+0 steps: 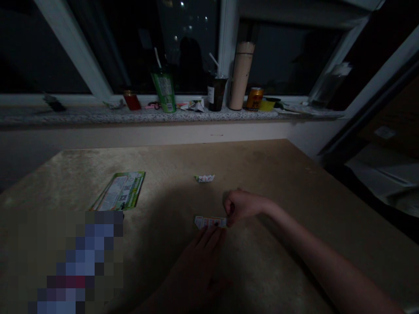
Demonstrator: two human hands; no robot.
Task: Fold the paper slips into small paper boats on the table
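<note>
A small folded piece of printed paper (pixel 199 221) lies on the table, pale with coloured print. My left hand (pixel 199 257) rests flat over its near side, fingers stretched out and pressing on it. My right hand (pixel 244 205) is closed, thumb and fingertips pinched at the paper's right end. The fingertips are dim, so the exact grip is hard to see. Beyond both hands sits a small folded paper shape (pixel 205 178), white and green with pointed ends. Off to the left lie a few overlapping green-and-white printed sheets (pixel 122 192).
A brown table (pixel 170 161) reaches to the wall. On the granite sill (pixel 114 117) stand a green cup with a straw (pixel 164 89), a dark cup (pixel 216 93), a pink flask (pixel 241 76), an orange can (pixel 254 99) and a red jar (pixel 132 100). Pixelation covers the lower left.
</note>
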